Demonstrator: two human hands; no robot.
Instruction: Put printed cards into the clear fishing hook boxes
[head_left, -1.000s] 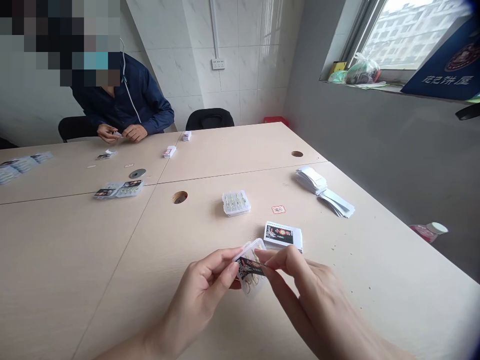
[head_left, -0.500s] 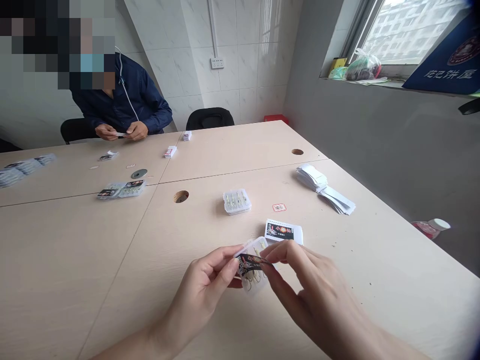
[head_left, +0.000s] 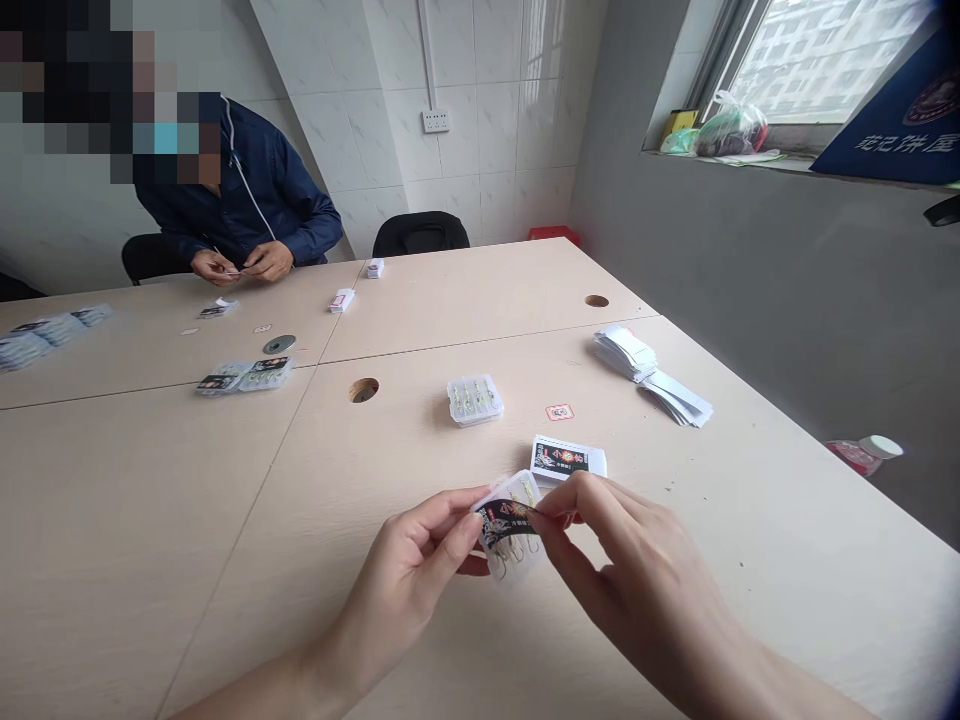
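Observation:
Between thumb and fingers, my left hand [head_left: 427, 555] holds a small clear plastic box [head_left: 517, 558] with metal hooks inside, tilted above the table. A black printed label [head_left: 504, 522] lies across the box, its left end under my left thumb. My right hand [head_left: 622, 560] pinches the label's right end, which is bent up a little off the box. Just behind my right fingers lies a stack of white-backed black labels [head_left: 562, 460]. Farther back stands another clear box of hooks [head_left: 474, 400], near a small red-edged sticker [head_left: 559, 412].
Piles of white paper strips [head_left: 626, 355] lie at the right. Boxes with labels [head_left: 244, 376] and a metal disc [head_left: 279, 344] are at the left. Round holes [head_left: 364, 390] pierce the table [head_left: 135, 520]. Across it sits a person in dark blue [head_left: 289, 190], handling something small.
The label has come down flatter over the box, showing more of its printed face. My right fingers have shifted slightly right along its end. The other person's hands have moved a little.

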